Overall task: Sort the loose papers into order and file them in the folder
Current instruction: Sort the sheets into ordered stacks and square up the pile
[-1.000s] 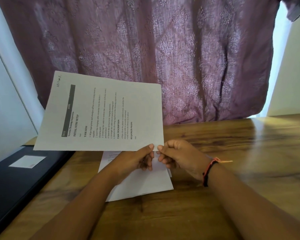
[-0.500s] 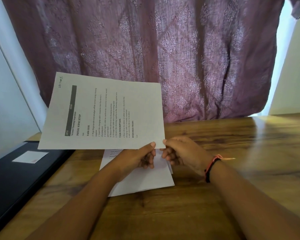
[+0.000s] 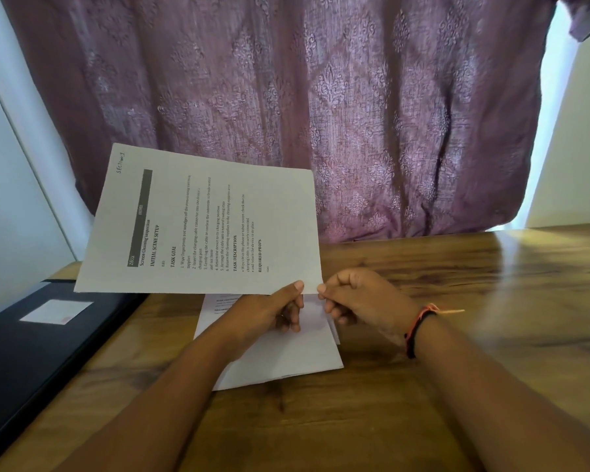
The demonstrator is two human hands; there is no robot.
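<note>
A printed sheet [image 3: 205, 226] is held up above the wooden table [image 3: 457, 335], text sideways, with "Section 1" handwritten at its top corner. My left hand [image 3: 269, 311] pinches its lower right edge, thumb on the front. My right hand [image 3: 358, 298] pinches the sheet's bottom right corner just beside it. Under both hands a small stack of white papers [image 3: 286, 359] lies flat on the table, its upper part hidden by the hands and the raised sheet. A closed black folder [image 3: 31, 349] with a white label lies at the left edge of the table.
A purple patterned curtain [image 3: 321, 114] hangs behind the table's far edge. A pale wall [image 3: 11, 199] stands to the left, above the folder. My right wrist wears a red and black band [image 3: 418, 330]. Bare wood stretches to the right and toward me.
The raised sheet and both hands have stayed in nearly the same place. My right hand's fingertips have closed on the sheet's corner.
</note>
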